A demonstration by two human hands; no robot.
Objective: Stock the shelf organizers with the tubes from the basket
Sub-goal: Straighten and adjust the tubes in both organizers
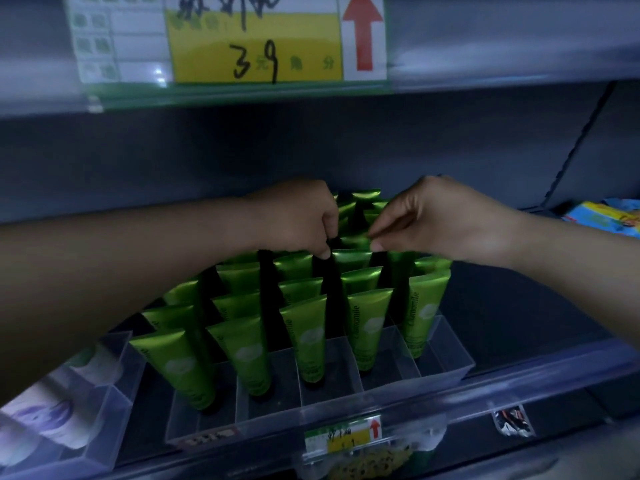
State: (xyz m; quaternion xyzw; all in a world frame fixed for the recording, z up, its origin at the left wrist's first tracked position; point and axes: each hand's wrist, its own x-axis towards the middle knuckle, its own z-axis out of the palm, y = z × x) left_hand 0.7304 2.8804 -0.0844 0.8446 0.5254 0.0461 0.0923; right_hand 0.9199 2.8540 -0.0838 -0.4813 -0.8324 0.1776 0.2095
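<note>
Reaching over the clear organizer (pixel 446 355) on the shelf (pixel 519 306), both hands meet above its rear rows of upright green tubes (pixel 308 337). Right hand (pixel 440 220): grip pinching one tube's crimped top. Left hand (pixel 298 220): grip curled at a neighbouring top; whether it holds cannot be told.

Left hand (pixel 298 216): fingertips buried among green tubes (pixel 311 344); we cannot tell what they pinch. Their rear rows behind the grip: mostly hidden. Price label (pixel 256 36) above it: top cropped, print blurred. Packet (pixel 609 220) rightward: edge-cut.
</note>
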